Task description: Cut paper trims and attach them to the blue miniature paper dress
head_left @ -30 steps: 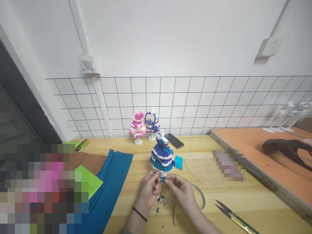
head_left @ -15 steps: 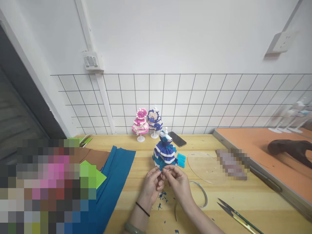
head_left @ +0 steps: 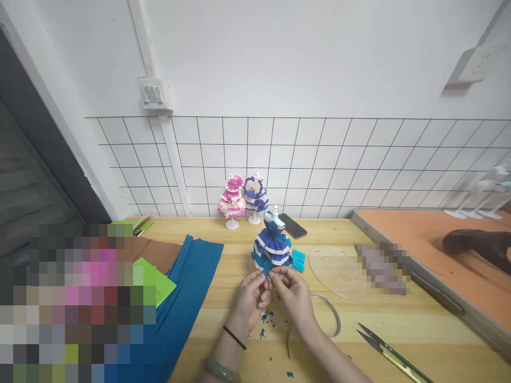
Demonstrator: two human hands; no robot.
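A small white dress-form mannequin (head_left: pixel 275 219) wears a tiered ruffled dress (head_left: pixel 273 247) in blue, teal and white. Right in front of its hem, my left hand (head_left: pixel 252 295) pinches a small piece of teal crepe paper (head_left: pixel 266 269) between thumb and fingers. My right hand (head_left: pixel 294 295) is closed as well, its thumb and forefinger meeting at the same paper. The fingertips hide most of that piece, so whether it is joined to the skirt I cannot tell. Blue paper scraps (head_left: pixel 268 319) lie beneath the hands.
Thread snips (head_left: pixel 385 351) and a roll of tape (head_left: pixel 337 314) lie to the right. Blue crepe paper (head_left: pixel 191 287) spreads at left. Behind stand two dressed mannequins, one pink (head_left: pixel 232 199), one blue (head_left: pixel 255 199), and a phone (head_left: pixel 293 226). An orange-topped surface (head_left: pixel 419 229) borders the right.
My hands stay pinched together at the skirt's front, with the fingers shifting only slightly. The whole view has moved a little.
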